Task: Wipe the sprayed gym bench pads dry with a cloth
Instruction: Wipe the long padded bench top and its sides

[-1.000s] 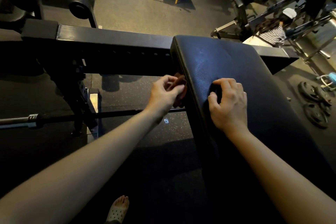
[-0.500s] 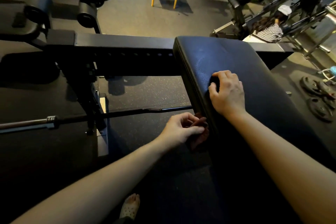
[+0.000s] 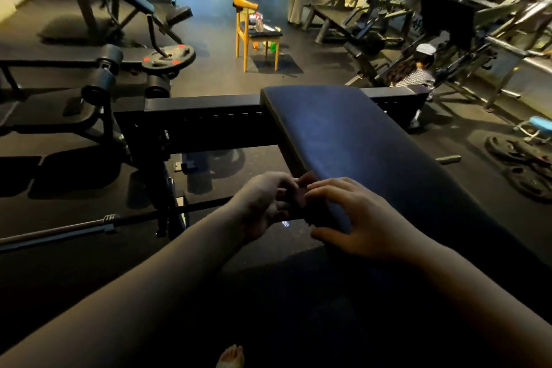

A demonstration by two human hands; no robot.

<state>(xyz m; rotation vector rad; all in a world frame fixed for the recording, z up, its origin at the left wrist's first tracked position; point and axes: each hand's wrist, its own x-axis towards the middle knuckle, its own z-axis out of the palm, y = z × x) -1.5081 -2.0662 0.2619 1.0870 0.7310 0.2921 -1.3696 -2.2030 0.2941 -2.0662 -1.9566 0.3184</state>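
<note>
Left hand (image 3: 263, 203): fingers curled, pinching a dark reddish cloth (image 3: 303, 185) at the left edge of the bench pad (image 3: 343, 134). Right hand (image 3: 358, 218): fingers spread and loose, laid over the same edge, fingertips touching the cloth. Half a second ago the right hand gripped the edge farther up with fingers curled; it has now slid nearer and opened. Cloth: bunched between both hands, against the pad's left edge.

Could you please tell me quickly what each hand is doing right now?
Left hand: holding the cloth.
Right hand: arched over the pad edge, fingertips at the cloth; grip cannot be told.
</note>
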